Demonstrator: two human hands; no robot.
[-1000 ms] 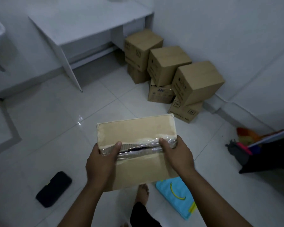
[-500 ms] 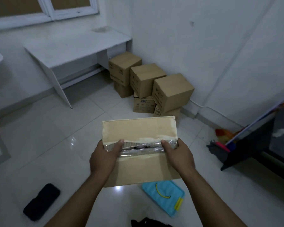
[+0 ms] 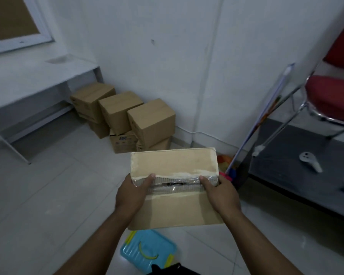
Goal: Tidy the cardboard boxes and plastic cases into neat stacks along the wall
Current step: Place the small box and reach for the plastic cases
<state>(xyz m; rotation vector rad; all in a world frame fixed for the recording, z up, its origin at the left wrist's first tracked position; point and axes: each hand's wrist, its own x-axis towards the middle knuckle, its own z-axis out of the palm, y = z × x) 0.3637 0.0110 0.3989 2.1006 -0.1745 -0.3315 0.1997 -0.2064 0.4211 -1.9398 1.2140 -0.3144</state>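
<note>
I see left hand (image 3: 131, 193) & right hand (image 3: 220, 193) gripping taped tan cardboard box (image 3: 173, 163), now nearer brown carton stacks (image 3: 127, 116) by white wall (image 3: 167, 56); placing next, prob.

**Matt cardboard, shiny tape, glossy tile**

The cardboard box (image 3: 174, 207) gripped between the left hand (image 3: 130, 192) and the right hand (image 3: 220, 193) is matt brown card. Its top face is paler and rough at the edges. The clear plastic tape (image 3: 175, 185) between the two thumbs is glossy and wrinkled, with corrugated ridges showing beneath it. Beyond the hands, the stacked boxes (image 3: 127, 118) are smooth, matt brown cardboard. The floor (image 3: 48, 195) left of the left hand is glossy pale tile. Below the hands, the blue case (image 3: 147, 249) is smooth, shiny plastic with yellow plastic clasps. Far right of the right hand, the chair (image 3: 330, 96) has a red cloth seat and bright polished metal legs. The wall (image 3: 167, 56) beyond the hands looks matt white.
</note>
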